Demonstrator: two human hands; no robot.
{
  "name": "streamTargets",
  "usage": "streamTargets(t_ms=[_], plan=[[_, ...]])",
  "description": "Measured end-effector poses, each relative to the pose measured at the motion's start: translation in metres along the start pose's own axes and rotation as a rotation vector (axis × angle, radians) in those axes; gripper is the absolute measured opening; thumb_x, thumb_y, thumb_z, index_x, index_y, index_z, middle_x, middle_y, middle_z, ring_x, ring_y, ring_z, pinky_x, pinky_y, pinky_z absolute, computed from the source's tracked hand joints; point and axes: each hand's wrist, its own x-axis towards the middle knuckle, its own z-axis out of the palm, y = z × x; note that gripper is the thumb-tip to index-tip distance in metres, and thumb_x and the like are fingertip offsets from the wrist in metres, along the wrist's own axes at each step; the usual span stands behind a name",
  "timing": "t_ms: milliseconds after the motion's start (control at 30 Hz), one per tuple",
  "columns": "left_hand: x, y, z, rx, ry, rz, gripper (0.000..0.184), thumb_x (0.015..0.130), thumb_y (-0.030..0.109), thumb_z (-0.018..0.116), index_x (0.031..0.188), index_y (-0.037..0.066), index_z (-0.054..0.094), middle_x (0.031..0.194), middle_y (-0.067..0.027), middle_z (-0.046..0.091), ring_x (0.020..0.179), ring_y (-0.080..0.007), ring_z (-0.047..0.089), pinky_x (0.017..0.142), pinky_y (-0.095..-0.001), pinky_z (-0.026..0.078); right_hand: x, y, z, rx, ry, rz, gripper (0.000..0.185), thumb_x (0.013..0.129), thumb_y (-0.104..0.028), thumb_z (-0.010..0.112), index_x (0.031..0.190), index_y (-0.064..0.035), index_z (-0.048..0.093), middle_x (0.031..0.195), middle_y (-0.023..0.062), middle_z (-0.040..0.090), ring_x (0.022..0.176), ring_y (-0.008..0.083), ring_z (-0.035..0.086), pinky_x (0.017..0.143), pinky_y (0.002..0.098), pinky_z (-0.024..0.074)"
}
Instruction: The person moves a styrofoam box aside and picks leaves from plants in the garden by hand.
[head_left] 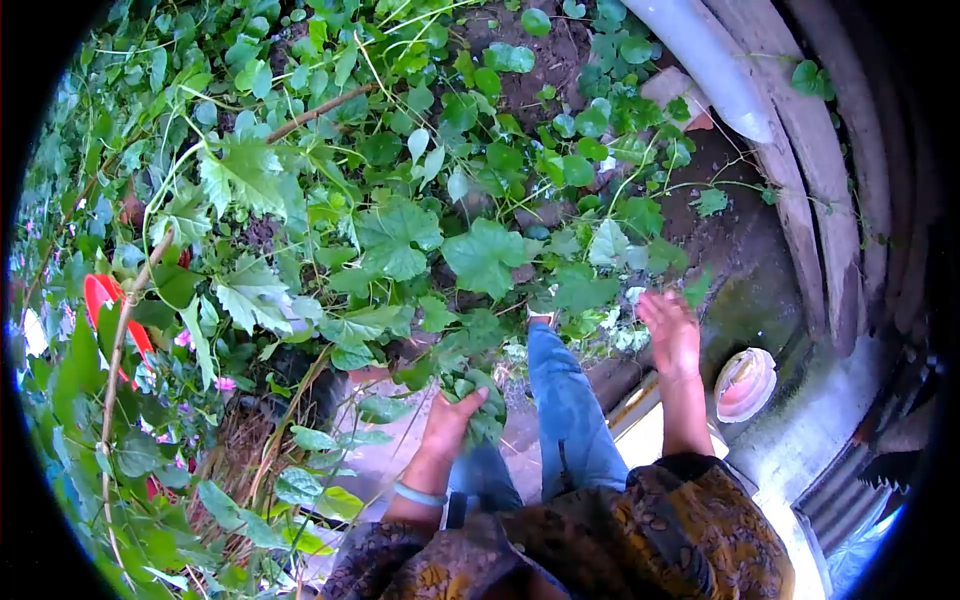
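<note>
My left hand (448, 424), with a pale bracelet (420, 494) on the wrist, is closed around a bunch of picked green leaves (484, 412). Its thumb presses down on top of them. To the right, my right hand (671, 325) reaches forward with the fingers stretched out. A green leaf (698, 288) is just beside its fingertips; whether they touch I cannot tell. Broad lobed leaves (487, 257) on vines spread in front of both hands.
A brown stick (122, 330) and a red object (104, 300) stand among plants at left. Weathered planks (800, 170) and a grey pipe (715, 70) lean at upper right. A pinkish-white round object (746, 385) lies right of my right arm.
</note>
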Motion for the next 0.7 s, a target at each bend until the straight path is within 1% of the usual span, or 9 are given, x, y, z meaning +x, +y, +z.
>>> streamTargets(t_ms=[100, 167, 200, 300, 433, 500, 567, 633, 700], plan=[[-0.001, -0.001, 0.002, -0.030, -0.009, 0.067, 0.026, 0.080, 0.006, 0.066, 0.105, 0.004, 0.056, 0.089, -0.0046, 0.062, 0.076, -0.0166, 0.062, 0.068, -0.0304, 0.052, -0.016, -0.003, 0.003, -0.113, -0.102, 0.205, 0.038, 0.092, -0.014, 0.051, 0.125, 0.0027, 0.044, 0.112, 0.0213, 0.055, 0.098, 0.0299, 0.061, 0.080, 0.0367, 0.0523], [-0.006, 0.003, 0.006, -0.035, 0.012, 0.072, 0.026, 0.080, 0.006, 0.067, 0.104, 0.004, 0.056, 0.089, -0.0046, 0.062, 0.075, -0.0165, 0.062, 0.067, -0.0303, 0.052, -0.032, -0.010, 0.019, -0.177, -0.220, 0.373, 0.035, 0.093, -0.015, 0.051, 0.123, 0.0018, 0.047, 0.109, 0.0208, 0.058, 0.097, 0.0282, 0.062, 0.079, 0.0357, 0.0528], [-0.007, 0.005, 0.008, -0.036, 0.022, 0.073, 0.026, 0.080, 0.006, 0.067, 0.104, 0.004, 0.056, 0.088, -0.0046, 0.062, 0.075, -0.0164, 0.062, 0.067, -0.0303, 0.052, -0.038, -0.013, 0.033, -0.191, -0.318, 0.365, 0.034, 0.094, -0.017, 0.050, 0.122, 0.0014, 0.049, 0.106, 0.0184, 0.060, 0.097, 0.0252, 0.062, 0.077, 0.0337, 0.0527], [-0.009, 0.007, 0.011, -0.028, 0.041, 0.062, 0.026, 0.080, 0.006, 0.067, 0.104, 0.005, 0.056, 0.088, -0.0048, 0.062, 0.074, -0.0163, 0.062, 0.066, -0.0300, 0.052, -0.030, -0.013, 0.080, -0.267, -0.449, 0.183, 0.033, 0.095, -0.020, 0.050, 0.120, 0.0009, 0.051, 0.108, 0.0158, 0.060, 0.098, 0.0237, 0.061, 0.078, 0.0324, 0.0520], [-0.011, 0.006, 0.015, -0.045, 0.033, 0.081, 0.025, 0.081, 0.006, 0.067, 0.103, 0.005, 0.056, 0.088, -0.0053, 0.062, 0.073, -0.0162, 0.062, 0.064, -0.0296, 0.052, 0.021, -0.010, 0.170, -0.412, -0.632, -0.064, 0.032, 0.094, -0.022, 0.052, 0.120, -0.0030, 0.053, 0.109, 0.0118, 0.061, 0.098, 0.0188, 0.060, 0.081, 0.0304, 0.0497], [-0.013, 0.008, 0.020, -0.040, 0.037, 0.096, 0.025, 0.081, 0.006, 0.066, 0.103, 0.006, 0.056, 0.088, -0.0054, 0.062, 0.072, -0.0162, 0.062, 0.063, -0.0294, 0.052, 0.041, -0.011, 0.223, -0.386, -0.707, -0.196, 0.030, 0.094, -0.016, 0.051, 0.120, -0.0018, 0.053, 0.109, 0.0121, 0.061, 0.098, 0.0184, 0.060, 0.082, 0.0298, 0.0491], [-0.009, 0.001, 0.017, -0.072, 0.039, 0.051, 0.024, 0.081, 0.006, 0.066, 0.103, 0.006, 0.056, 0.087, -0.0048, 0.062, 0.072, -0.0162, 0.062, 0.063, -0.0293, 0.052, 0.075, 0.002, 0.276, -0.510, -0.668, -0.514, 0.032, 0.093, -0.017, 0.053, 0.121, -0.0012, 0.052, 0.110, 0.0129, 0.061, 0.101, 0.0210, 0.060, 0.086, 0.0316, 0.0479], [-0.008, -0.003, 0.018, -0.086, 0.049, 0.042, 0.024, 0.081, 0.006, 0.066, 0.103, 0.006, 0.056, 0.086, -0.0044, 0.063, 0.072, -0.0161, 0.062, 0.063, -0.0292, 0.052, 0.106, 0.013, 0.322, -0.691, -0.486, -0.797, 0.038, 0.090, -0.016, 0.056, 0.123, -0.0001, 0.049, 0.111, 0.0145, 0.061, 0.103, 0.0253, 0.059, 0.090, 0.0346, 0.0463], [-0.007, -0.005, 0.023, -0.081, 0.073, 0.070, 0.024, 0.081, 0.006, 0.066, 0.102, 0.006, 0.056, 0.085, -0.0041, 0.063, 0.073, -0.0161, 0.062, 0.063, -0.0290, 0.052, 0.128, 0.018, 0.352, -1.041, -0.289, -0.884, 0.044, 0.086, -0.021, 0.057, 0.124, -0.0013, 0.048, 0.122, 0.0219, 0.054, 0.110, 0.0315, 0.056, 0.095, 0.0362, 0.0435]])
